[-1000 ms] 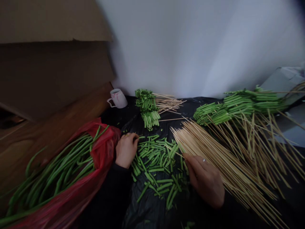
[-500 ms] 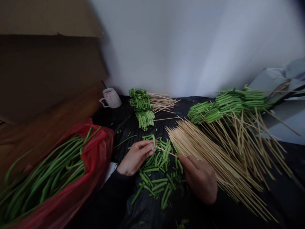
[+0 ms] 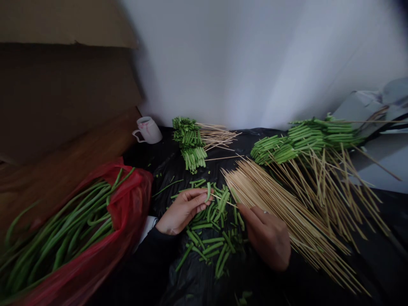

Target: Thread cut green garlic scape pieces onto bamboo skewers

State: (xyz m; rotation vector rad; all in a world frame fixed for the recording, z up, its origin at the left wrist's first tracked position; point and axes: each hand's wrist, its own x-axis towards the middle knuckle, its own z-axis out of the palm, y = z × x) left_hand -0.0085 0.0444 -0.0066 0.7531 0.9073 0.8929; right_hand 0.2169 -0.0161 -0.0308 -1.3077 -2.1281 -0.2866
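In the head view, the left hand [image 3: 184,209] pinches a bean piece [image 3: 208,192] near upright, seemingly steadying it by the skewer's [image 3: 231,205] end. The right hand [image 3: 269,238], apart from the left, grips that skewer. Cut beans [image 3: 213,240] lie between and below; loose sticks [image 3: 270,195] lie beside the right hand, presumably for easy reach.
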